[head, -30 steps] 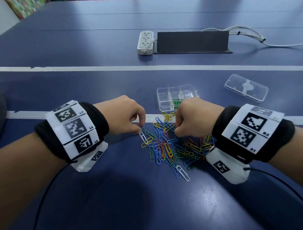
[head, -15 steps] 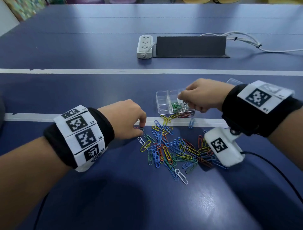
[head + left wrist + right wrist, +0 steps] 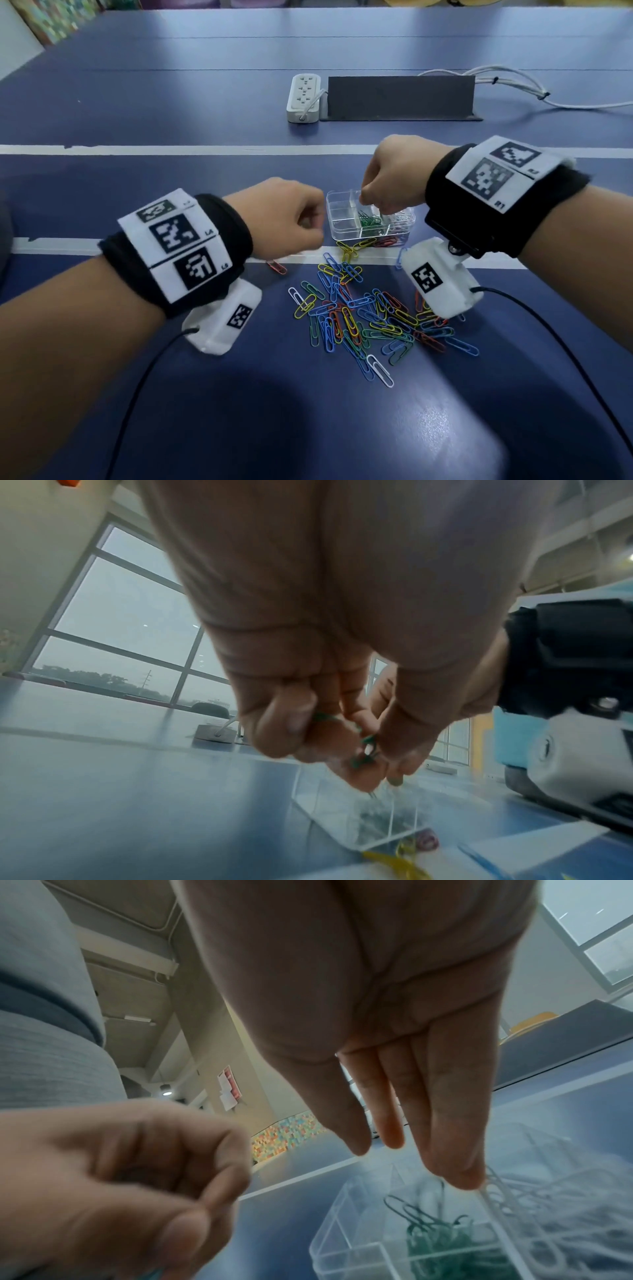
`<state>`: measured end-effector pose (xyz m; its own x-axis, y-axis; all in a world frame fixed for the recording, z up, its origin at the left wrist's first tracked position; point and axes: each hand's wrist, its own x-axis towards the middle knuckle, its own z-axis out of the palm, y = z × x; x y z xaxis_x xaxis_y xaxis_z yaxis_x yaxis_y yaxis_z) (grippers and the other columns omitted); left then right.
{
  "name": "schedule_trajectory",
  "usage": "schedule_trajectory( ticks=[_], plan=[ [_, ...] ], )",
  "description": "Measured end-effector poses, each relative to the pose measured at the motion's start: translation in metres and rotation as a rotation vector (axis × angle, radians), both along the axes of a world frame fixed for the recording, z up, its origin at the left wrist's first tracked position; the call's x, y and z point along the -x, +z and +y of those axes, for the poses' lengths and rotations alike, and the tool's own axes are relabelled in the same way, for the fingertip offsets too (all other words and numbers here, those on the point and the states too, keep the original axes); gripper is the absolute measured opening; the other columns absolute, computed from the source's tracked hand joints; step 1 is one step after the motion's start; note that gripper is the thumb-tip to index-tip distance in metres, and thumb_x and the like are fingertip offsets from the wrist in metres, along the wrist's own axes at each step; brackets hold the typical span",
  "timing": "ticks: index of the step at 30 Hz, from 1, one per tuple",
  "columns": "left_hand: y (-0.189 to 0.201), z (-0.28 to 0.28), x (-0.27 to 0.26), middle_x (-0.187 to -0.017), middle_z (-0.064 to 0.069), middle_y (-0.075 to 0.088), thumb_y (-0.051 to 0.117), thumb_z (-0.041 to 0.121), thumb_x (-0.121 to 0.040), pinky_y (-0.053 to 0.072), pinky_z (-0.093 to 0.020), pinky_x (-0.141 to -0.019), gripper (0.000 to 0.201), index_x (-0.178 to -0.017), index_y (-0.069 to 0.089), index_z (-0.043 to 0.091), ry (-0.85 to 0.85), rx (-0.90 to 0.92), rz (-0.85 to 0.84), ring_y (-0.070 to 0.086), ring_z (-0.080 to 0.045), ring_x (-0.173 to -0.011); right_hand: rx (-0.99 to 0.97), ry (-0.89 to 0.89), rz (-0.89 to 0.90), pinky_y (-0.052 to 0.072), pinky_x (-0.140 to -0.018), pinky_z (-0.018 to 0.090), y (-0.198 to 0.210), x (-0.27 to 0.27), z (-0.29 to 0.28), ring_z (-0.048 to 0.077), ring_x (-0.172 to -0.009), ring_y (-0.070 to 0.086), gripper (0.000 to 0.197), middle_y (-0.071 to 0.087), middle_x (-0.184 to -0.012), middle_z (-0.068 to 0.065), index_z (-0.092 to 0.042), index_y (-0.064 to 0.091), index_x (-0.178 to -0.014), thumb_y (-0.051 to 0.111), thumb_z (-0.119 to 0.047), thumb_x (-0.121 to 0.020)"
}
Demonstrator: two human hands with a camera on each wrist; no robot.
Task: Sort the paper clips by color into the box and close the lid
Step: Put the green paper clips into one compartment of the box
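Note:
A clear compartment box (image 3: 339, 212) stands on the blue table beyond a pile of mixed-colour paper clips (image 3: 370, 318). Green clips (image 3: 368, 221) fill its middle compartment and white clips (image 3: 400, 217) the right one. My right hand (image 3: 368, 202) hovers over the box, fingers straight and pointing down (image 3: 411, 1150), with a white clip (image 3: 493, 1204) just under the fingertips. My left hand (image 3: 317, 226) is curled beside the box's left wall; in the left wrist view it pinches green clips (image 3: 363, 750) above the box (image 3: 325, 804). The lid is hidden.
A lone red clip (image 3: 275, 266) lies left of the pile, and yellow clips (image 3: 352, 247) lie against the box front. A white power strip (image 3: 305, 97), a dark panel (image 3: 400, 97) and white cables (image 3: 513, 85) sit at the back. Wrist-camera cords trail near me.
My right hand rose from the pile to above the box and its fingers straightened. My left hand lifted off the pile's left edge and moved up beside the box.

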<state>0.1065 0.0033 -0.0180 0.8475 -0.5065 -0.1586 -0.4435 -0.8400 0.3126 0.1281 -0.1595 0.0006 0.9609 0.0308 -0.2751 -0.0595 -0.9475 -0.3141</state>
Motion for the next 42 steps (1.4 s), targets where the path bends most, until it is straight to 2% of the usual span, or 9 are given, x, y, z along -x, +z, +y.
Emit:
schedule_trajectory(
  ticks=[4, 10, 17, 20, 25, 27, 32, 37, 42],
  plan=[
    [0.005, -0.024, -0.017, -0.065, 0.012, 0.05, 0.056, 0.022, -0.085, 0.029, -0.023, -0.056, 0.002, -0.084, 0.056, 0.024, 0.004, 0.044, -0.004, 0.046, -0.011, -0.065, -0.045, -0.002, -0.023, 0.057, -0.083, 0.039, -0.002, -0.001, -0.006, 0.025, -0.084, 0.072, 0.025, 0.076, -0.083, 0.01, -0.008, 0.074, -0.092, 0.053, -0.013, -0.079],
    [0.002, -0.066, -0.032, -0.103, 0.001, 0.069, 0.051, 0.012, -0.087, 0.034, -0.02, -0.073, 0.024, -0.1, 0.07, 0.02, -0.064, 0.012, -0.098, 0.058, -0.016, -0.093, -0.216, -0.08, -0.05, 0.06, -0.077, 0.04, 0.002, 0.004, -0.028, 0.025, -0.066, 0.071, 0.028, 0.073, -0.08, 0.011, -0.015, 0.07, -0.089, 0.043, -0.009, -0.083],
    [-0.003, -0.074, -0.03, -0.105, -0.003, 0.071, 0.052, 0.006, -0.083, 0.044, -0.029, -0.087, 0.034, -0.11, 0.066, 0.022, -0.115, -0.063, -0.125, 0.061, -0.021, -0.101, -0.157, -0.057, -0.014, 0.059, -0.079, 0.036, -0.005, 0.021, -0.045, 0.02, -0.067, 0.072, 0.023, 0.075, -0.081, 0.008, -0.025, 0.066, -0.087, 0.046, -0.015, -0.083],
    [-0.001, -0.069, -0.029, -0.099, 0.001, 0.073, 0.055, 0.006, -0.083, 0.04, -0.02, -0.079, 0.037, -0.114, 0.064, 0.024, -0.079, -0.002, -0.123, 0.061, -0.013, -0.089, -0.152, -0.037, -0.011, 0.058, -0.077, 0.031, -0.008, 0.022, -0.045, 0.019, -0.062, 0.07, 0.024, 0.074, -0.077, 0.007, -0.025, 0.065, -0.092, 0.046, -0.014, -0.083],
    [0.002, -0.056, -0.028, -0.087, 0.003, 0.073, 0.057, 0.006, -0.081, 0.041, -0.015, -0.063, 0.028, -0.101, 0.068, 0.023, -0.018, 0.146, -0.059, 0.052, 0.009, -0.054, -0.126, 0.013, -0.053, 0.055, -0.072, 0.025, -0.008, 0.028, -0.038, 0.013, -0.056, 0.065, 0.022, 0.071, -0.069, 0.003, -0.023, 0.067, -0.083, 0.047, -0.014, -0.083],
    [0.0, -0.049, -0.027, -0.088, 0.002, 0.072, 0.058, 0.011, -0.082, 0.04, -0.016, -0.066, 0.025, -0.101, 0.068, 0.022, -0.013, 0.11, -0.072, 0.054, 0.002, -0.056, -0.077, 0.052, -0.046, 0.052, -0.075, 0.025, -0.014, 0.03, -0.034, 0.012, -0.059, 0.064, 0.022, 0.073, -0.079, 0.004, -0.024, 0.069, -0.087, 0.049, -0.016, -0.083],
    [-0.004, -0.035, -0.015, -0.082, 0.005, 0.063, 0.058, 0.027, -0.086, 0.037, -0.018, -0.075, 0.024, -0.108, 0.067, 0.024, -0.039, -0.022, -0.049, 0.051, -0.011, -0.072, 0.038, 0.103, -0.107, 0.044, -0.088, 0.031, -0.029, 0.027, -0.027, 0.03, -0.111, 0.057, 0.039, 0.064, -0.118, 0.008, -0.025, 0.057, -0.122, 0.05, -0.019, -0.084],
    [-0.001, -0.011, -0.005, -0.075, 0.009, 0.061, 0.059, 0.032, -0.086, 0.035, -0.018, -0.071, 0.02, -0.103, 0.067, 0.026, -0.043, -0.036, -0.022, 0.047, 0.005, -0.058, 0.108, 0.126, -0.061, 0.043, -0.083, 0.03, -0.033, 0.027, -0.026, 0.034, -0.112, 0.057, 0.044, 0.062, -0.123, 0.011, -0.024, 0.055, -0.128, 0.047, -0.017, -0.085],
    [-0.006, 0.009, 0.001, -0.063, 0.016, 0.055, 0.059, 0.033, -0.085, 0.037, -0.02, -0.07, 0.016, -0.098, 0.068, 0.028, -0.028, -0.121, 0.052, 0.048, 0.005, -0.058, 0.156, 0.178, -0.043, 0.05, -0.091, 0.037, -0.03, 0.03, -0.024, 0.035, -0.106, 0.059, 0.038, 0.066, -0.115, 0.01, -0.029, 0.062, -0.118, 0.048, -0.021, -0.084]
  ],
)
